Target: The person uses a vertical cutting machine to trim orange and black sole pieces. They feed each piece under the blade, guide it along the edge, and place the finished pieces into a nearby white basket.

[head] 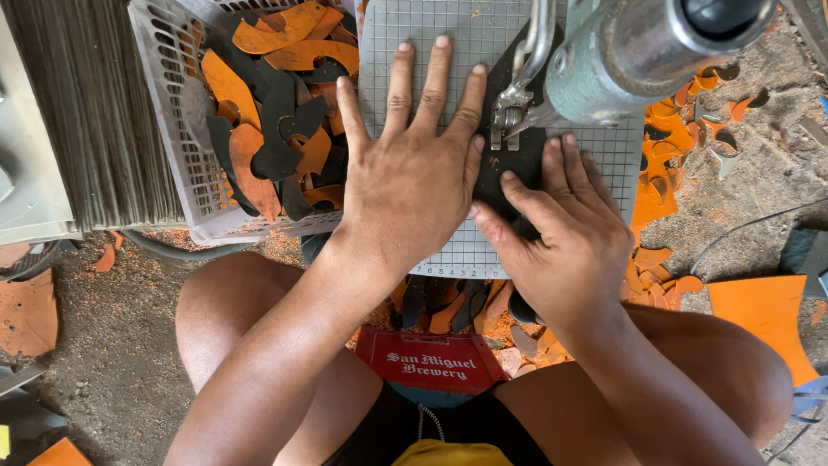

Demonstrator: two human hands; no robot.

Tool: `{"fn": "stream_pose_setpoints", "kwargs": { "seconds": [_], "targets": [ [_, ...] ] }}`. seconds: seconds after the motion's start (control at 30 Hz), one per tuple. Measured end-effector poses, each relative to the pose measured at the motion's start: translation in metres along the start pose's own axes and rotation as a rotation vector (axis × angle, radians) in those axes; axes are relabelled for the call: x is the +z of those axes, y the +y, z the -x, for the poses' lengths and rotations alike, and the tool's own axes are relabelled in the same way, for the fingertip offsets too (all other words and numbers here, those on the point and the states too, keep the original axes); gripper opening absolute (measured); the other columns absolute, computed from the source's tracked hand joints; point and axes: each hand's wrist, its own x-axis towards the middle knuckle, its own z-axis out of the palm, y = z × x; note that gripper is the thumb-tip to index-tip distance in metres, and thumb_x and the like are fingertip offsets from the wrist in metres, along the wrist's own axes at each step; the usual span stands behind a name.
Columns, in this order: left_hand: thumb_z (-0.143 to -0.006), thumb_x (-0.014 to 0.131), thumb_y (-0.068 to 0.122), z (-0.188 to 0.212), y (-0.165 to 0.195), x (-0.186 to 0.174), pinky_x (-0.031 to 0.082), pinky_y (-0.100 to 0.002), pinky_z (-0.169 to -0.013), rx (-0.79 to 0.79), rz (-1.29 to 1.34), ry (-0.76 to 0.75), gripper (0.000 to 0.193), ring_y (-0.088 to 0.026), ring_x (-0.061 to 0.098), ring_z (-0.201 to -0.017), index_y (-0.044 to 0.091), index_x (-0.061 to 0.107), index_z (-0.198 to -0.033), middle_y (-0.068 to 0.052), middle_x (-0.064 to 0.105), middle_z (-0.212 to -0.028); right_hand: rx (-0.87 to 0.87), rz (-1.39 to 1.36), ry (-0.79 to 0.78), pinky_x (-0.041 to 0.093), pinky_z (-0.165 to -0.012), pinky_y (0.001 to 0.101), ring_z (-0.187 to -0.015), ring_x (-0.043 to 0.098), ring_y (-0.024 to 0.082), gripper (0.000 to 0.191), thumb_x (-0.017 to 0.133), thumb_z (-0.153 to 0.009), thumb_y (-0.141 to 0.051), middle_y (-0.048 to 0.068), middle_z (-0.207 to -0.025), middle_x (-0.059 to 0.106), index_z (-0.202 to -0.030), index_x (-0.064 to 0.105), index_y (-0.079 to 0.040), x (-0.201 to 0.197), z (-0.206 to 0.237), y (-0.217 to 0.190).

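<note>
Two bare hands lie flat on a gridded grey cutting board (448,26): the left hand (412,177) rests open with fingers spread, grasping nothing, while the right hand (565,237) presses a black rubber piece (517,160) down against the board, fingers on top rather than closed around it. That piece sits just under the grey machine head (621,60) and its metal foot (511,108). Left of the board, a white plastic basket (177,112) holds orange and black cut-outs (276,112).

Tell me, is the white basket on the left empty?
No, the basket is heaped with orange and black cut-out pieces, just beside the left hand.
</note>
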Motion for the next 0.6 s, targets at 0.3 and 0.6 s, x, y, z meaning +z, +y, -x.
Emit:
{"fn": "stream_pose_setpoints", "kwargs": {
  "seconds": [0.3, 0.6],
  "targets": [
    [-0.108, 0.037, 0.035, -0.007, -0.002, -0.003, 0.004, -0.081, -0.112, -0.017, 0.018, -0.021, 0.054, -0.042, 0.014, -0.153, 0.020, 0.037, -0.160, -0.016, 0.021, -0.167, 0.008, -0.009, 0.014, 0.051, -0.114, 0.0526, -0.132, 0.063, 0.047, 0.039, 0.088, -0.091, -0.033, 0.034, -0.129, 0.067, -0.110, 0.079, 0.000, 0.003, -0.002, 0.000],
    [-0.107, 0.048, 0.035, -0.002, -0.006, 0.000, 0.012, -0.083, -0.111, 0.005, 0.053, 0.121, 0.053, -0.041, 0.023, -0.153, 0.014, 0.045, -0.156, -0.017, 0.030, -0.165, -0.037, -0.025, -0.108, 0.051, -0.110, 0.0495, -0.129, 0.063, 0.044, 0.043, 0.087, -0.087, -0.035, 0.030, -0.129, 0.067, -0.114, 0.079, -0.004, -0.020, -0.016, 0.003]
  ]
}}
